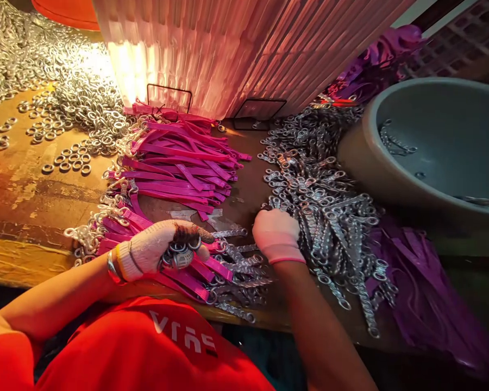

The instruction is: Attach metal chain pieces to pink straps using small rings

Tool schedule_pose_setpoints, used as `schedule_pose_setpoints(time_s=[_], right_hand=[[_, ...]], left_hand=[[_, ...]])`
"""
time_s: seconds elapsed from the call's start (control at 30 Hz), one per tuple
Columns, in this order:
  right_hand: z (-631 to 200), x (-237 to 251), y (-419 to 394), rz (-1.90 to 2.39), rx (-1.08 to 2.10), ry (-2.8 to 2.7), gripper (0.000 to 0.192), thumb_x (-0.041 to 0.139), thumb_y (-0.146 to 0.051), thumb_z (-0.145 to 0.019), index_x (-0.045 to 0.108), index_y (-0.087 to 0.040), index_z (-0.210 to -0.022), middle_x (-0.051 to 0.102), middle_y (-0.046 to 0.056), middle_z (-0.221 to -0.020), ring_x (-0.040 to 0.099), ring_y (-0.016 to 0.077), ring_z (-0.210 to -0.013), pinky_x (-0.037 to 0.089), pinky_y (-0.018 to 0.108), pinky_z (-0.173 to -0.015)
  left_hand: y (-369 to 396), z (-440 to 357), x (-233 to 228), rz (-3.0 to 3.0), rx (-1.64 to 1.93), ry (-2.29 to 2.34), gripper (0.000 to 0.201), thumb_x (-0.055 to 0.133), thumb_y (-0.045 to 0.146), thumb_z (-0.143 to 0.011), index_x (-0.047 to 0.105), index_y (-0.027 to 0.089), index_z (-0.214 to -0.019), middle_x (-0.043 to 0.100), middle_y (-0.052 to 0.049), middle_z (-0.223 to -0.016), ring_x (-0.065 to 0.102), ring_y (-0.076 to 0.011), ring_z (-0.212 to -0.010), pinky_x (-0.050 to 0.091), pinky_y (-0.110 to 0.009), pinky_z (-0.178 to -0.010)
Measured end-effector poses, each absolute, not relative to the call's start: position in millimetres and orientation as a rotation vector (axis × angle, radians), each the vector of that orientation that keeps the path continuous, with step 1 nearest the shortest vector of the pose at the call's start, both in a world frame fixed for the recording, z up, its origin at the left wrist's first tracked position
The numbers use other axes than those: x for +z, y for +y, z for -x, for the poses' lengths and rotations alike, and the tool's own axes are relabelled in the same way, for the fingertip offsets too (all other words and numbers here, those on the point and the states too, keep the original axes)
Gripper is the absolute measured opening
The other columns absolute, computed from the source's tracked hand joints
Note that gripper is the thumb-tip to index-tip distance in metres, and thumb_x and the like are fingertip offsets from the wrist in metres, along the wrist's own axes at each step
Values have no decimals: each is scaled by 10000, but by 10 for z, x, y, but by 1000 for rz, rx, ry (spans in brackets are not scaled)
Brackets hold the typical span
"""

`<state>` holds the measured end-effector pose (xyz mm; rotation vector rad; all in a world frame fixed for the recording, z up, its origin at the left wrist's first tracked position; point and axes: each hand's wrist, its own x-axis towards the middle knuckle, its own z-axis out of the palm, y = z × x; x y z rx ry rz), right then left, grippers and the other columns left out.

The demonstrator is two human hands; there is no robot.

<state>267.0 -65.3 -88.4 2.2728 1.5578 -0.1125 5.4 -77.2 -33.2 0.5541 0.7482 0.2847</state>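
Note:
My left hand (pixel 163 247), in a white glove with dark stains at the fingers, is curled around several metal rings (pixel 182 250). Pink straps (pixel 212 266) joined to braided metal pieces (pixel 248 266) lie beneath and beside it. My right hand (pixel 276 231), in a pale glove with a pink cuff, is closed at the left edge of a heap of loose braided metal pieces with looped ends (pixel 330 217). Whatever its fingers grip is hidden behind the fist. Just beyond my left hand lies a stack of pink straps (pixel 179 163) with light metal fittings at their left ends.
Loose metal rings (pixel 73 157) spread from a big pile on the left. Ribbed translucent sheeting (pixel 195 49) stands at the back, behind black wire frames (pixel 169 87). A grey basin (pixel 362 130) and purple plastic (pixel 424 288) are on the right. The worn wooden table edge (pixel 28 260) runs along the front.

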Motion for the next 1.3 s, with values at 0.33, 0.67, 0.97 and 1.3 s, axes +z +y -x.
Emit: schedule_pose_setpoints(time_s=[0.33,0.67,0.97,1.3], right_hand=[[-2619,-876,-806,-2534,-120,1418,306,535,-182,-873,677,-13,-1085,655,273,-1038,683,325,-969,519,354,-758],[-2478,-927,-880,-2554,-171,1477,298,500,-147,-881,686,-33,-1085,636,279,-1099,664,333,-999,494,370,-778],[-2921,-928,-629,-2659,-476,1632,293,540,-175,-825,713,-98,-1048,729,120,-898,650,215,-815,454,257,-699],[-2329,-422,-1100,-2685,-873,2380,386,423,-301,-930,609,-162,-1238,713,97,-1043,656,217,-954,519,319,-834]], left_hand=[[-909,-79,-430,-1060,413,927,229,628,359,-867,622,134,-824,618,2,-636,455,-47,-441,329,-152,-397],[-986,33,-472,-765,637,877,243,707,351,-815,589,144,-863,497,58,-539,387,-39,-388,246,-147,-352],[-1026,84,-456,-536,510,811,443,768,211,-677,664,93,-1091,609,-1,-717,413,-22,-454,201,-160,-398],[-1131,134,-427,-927,664,972,256,740,320,-769,608,150,-909,610,27,-618,511,-76,-490,348,-178,-462]])
